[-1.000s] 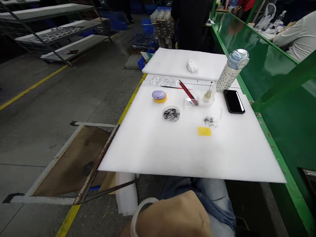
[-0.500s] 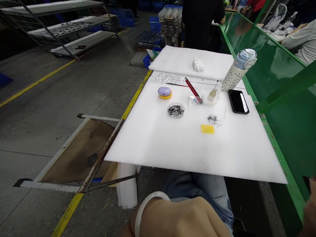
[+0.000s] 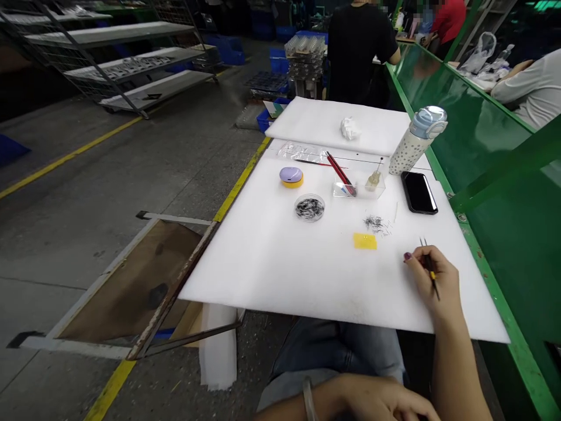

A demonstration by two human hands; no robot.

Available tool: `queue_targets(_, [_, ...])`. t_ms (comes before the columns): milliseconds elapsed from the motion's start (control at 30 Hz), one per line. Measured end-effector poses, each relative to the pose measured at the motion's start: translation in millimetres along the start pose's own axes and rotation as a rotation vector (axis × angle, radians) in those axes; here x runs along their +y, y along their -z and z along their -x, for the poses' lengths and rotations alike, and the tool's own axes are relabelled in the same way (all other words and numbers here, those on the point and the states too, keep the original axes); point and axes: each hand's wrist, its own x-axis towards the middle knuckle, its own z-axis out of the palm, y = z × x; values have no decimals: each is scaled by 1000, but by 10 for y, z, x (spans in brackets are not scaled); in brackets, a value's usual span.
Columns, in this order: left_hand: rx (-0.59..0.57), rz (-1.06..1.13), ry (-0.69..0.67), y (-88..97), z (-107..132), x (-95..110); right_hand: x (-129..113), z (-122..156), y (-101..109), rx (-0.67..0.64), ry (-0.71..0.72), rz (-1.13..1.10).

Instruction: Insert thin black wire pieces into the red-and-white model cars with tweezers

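Observation:
My right hand [image 3: 440,278] is over the right front of the white foam sheet [image 3: 272,272], closed on dark tweezers [image 3: 431,270] with a yellow band; their two tips point away from me, slightly apart. Low in the view is my left hand [image 3: 377,399], above my lap, with a pale bangle on the wrist; its fingers are mostly cut off by the lower edge. Left of the tweezers lies a yellow piece [image 3: 365,241], with a loose scatter of fine black bristle-like bits [image 3: 374,223] just beyond it. A round clear dish [image 3: 309,208] holds more black bits.
Farther back are a clear box [image 3: 346,192] with a red-and-black tool leaning in it, a purple-and-yellow case [image 3: 291,176], a phone [image 3: 419,193], a bottle [image 3: 414,143] and crumpled white paper [image 3: 350,128]. A green partition [image 3: 495,169] borders the right side. Co-workers sit beyond.
My right hand has come in from the right edge over the foam sheet, with tweezers now visible in it. My left hand has shifted lower and right. The view has tilted up slightly.

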Motion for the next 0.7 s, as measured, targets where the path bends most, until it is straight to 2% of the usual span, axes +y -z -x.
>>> queue_targets(100, [77, 53, 36, 228, -52, -279, -48, 64, -37, -87, 115, -19])
queue_targets(167, [98, 121, 48, 341, -21, -341, -92, 94, -49, -106, 101, 13])
queue_targets(233, [123, 205, 43, 418, 12, -318, -109, 94, -53, -112, 74, 52])
queue_targets(400, [157, 297, 61, 398, 87, -213, -129, 107, -36, -126, 42, 80])
queue_targets(700, [157, 356, 72, 399, 63, -221, -119, 122, -25, -131, 63, 77])
